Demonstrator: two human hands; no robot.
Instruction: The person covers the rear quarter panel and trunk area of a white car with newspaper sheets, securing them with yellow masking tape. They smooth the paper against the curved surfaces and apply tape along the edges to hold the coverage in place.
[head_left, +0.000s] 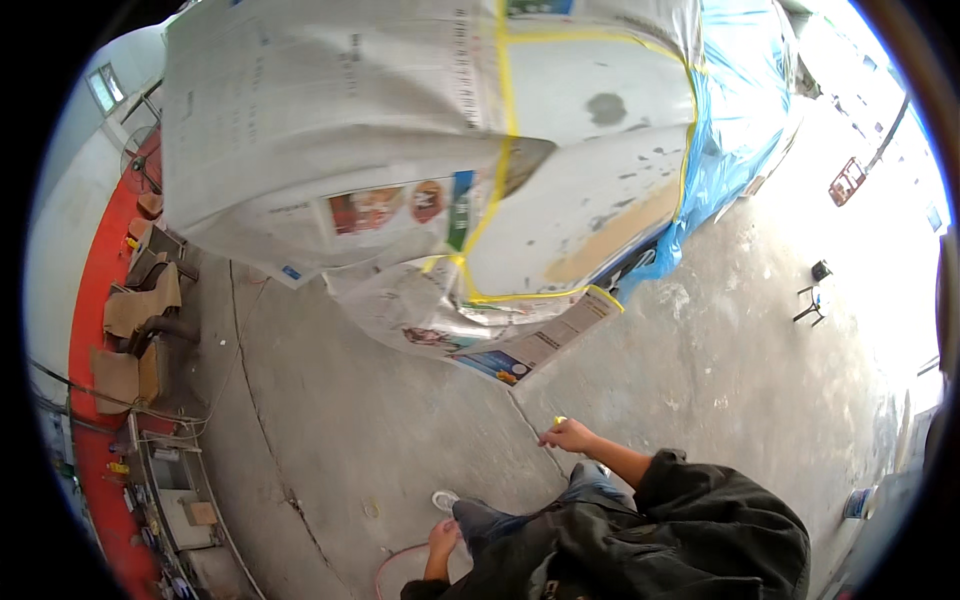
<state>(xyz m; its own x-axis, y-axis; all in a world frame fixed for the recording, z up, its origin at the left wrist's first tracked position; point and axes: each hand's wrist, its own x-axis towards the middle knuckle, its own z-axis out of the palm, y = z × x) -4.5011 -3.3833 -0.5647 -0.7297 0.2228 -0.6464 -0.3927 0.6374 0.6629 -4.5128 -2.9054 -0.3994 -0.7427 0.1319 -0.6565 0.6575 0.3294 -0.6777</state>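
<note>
Low in the head view, my right hand (569, 436) is held out in front of my body, its fingers closed round a small yellow thing (560, 420) too small to name surely. My left hand (442, 538) hangs beside my left leg; how its fingers lie is too small to make out. Ahead stands a car body panel (590, 150), pale grey with dark spots and a tan patch (620, 235). Yellow masking tape (487, 222) borders it. Newspaper sheets (330, 110) cover the part to its left, and blue plastic film (725, 140) the right. Both hands are apart from the panel.
A newspaper flap (545, 340) juts from the panel's lower edge. Along the left wall stand chairs (150, 300) and a cluttered bench (185, 500). A fan (140, 160) is behind them. A small stool (812, 303) and a tin (858, 503) stand at right. A red hose (385, 565) lies near my left foot.
</note>
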